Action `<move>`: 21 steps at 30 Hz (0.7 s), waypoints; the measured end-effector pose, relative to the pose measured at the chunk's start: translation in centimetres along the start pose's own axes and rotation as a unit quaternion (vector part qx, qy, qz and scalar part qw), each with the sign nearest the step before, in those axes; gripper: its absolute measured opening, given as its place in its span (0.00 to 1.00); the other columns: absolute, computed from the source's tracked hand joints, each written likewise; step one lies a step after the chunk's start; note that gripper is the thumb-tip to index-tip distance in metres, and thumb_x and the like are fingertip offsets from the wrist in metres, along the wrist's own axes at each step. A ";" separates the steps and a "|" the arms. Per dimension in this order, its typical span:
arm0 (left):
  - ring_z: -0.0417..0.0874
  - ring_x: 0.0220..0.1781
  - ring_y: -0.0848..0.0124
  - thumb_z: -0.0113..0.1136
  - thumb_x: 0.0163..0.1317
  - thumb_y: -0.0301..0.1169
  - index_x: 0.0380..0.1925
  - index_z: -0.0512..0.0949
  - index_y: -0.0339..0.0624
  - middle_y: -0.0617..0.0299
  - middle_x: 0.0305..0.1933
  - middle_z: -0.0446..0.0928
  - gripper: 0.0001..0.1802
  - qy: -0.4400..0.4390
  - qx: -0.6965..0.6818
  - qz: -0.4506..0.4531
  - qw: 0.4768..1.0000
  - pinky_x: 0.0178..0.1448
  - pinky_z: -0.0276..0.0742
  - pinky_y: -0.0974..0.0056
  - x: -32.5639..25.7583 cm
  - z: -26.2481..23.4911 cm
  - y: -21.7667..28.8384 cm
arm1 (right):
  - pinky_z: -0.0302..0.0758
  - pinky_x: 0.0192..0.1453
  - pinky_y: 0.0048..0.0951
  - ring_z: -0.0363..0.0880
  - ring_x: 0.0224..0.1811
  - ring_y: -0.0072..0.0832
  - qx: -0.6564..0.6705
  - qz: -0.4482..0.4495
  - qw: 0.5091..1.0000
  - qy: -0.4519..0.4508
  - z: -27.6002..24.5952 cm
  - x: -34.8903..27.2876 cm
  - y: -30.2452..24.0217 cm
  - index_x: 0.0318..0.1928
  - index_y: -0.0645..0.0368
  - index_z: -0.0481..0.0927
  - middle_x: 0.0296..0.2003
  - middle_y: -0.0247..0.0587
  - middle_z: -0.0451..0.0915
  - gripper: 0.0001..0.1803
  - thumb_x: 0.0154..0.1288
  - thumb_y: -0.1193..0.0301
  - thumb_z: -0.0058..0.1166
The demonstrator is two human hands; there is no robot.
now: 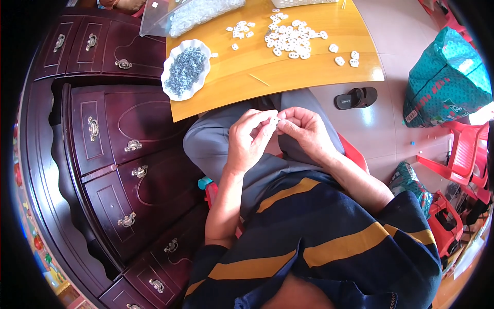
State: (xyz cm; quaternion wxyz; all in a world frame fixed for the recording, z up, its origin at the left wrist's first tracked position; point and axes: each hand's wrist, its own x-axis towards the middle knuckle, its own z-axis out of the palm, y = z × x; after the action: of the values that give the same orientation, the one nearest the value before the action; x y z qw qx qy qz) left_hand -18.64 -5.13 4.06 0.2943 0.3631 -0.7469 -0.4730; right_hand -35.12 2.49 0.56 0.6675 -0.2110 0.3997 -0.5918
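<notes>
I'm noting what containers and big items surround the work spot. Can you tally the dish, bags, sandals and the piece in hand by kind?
White scalloped dish of grey metal bits: 1
Clear plastic bag of white parts: 1
Green bags on the floor: 2
Black sandals: 2
Small white piece pinched between left hand and right hand: 1
Total: 7

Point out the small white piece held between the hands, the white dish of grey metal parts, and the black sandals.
small white piece (pixel 274 121), head view, on the bit showing between the fingertips.
white dish (pixel 170 57), head view, on its scalloped left rim.
black sandals (pixel 356 97), head view, on the upper strap.
</notes>
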 end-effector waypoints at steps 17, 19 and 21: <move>0.87 0.41 0.55 0.71 0.52 0.21 0.49 0.82 0.39 0.54 0.43 0.83 0.22 0.027 0.212 0.073 0.974 0.44 0.84 0.57 0.1 2.5 0.3 | 0.78 0.48 0.22 0.82 0.40 0.19 0.142 0.083 0.986 0.013 -0.5 0.3 0.7 0.43 0.60 0.83 0.38 0.35 0.86 0.05 0.73 0.71 0.60; 0.87 0.41 0.55 0.70 0.52 0.20 0.49 0.82 0.39 0.54 0.42 0.83 0.21 0.001 0.195 0.066 0.979 0.43 0.84 0.58 0.4 2.0 0.1 | 0.76 0.46 0.20 0.80 0.39 0.17 0.145 0.074 0.987 0.014 -0.6 0.6 1.0 0.42 0.59 0.83 0.37 0.33 0.85 0.05 0.72 0.71 0.60; 0.86 0.38 0.57 0.71 0.52 0.20 0.48 0.82 0.38 0.53 0.41 0.82 0.21 -0.033 0.168 0.056 0.984 0.42 0.83 0.59 0.9 1.3 0.4 | 0.75 0.44 0.18 0.79 0.37 0.14 0.133 0.089 0.987 0.024 -0.5 0.7 0.8 0.42 0.57 0.84 0.36 0.30 0.85 0.06 0.73 0.69 0.59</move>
State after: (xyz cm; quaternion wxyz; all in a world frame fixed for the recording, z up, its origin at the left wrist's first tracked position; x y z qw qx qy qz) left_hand -20.27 -5.12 4.06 0.2297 0.3494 -0.8443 -0.3351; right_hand -35.02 2.12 -0.52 0.7300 -0.0691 0.3504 -0.5827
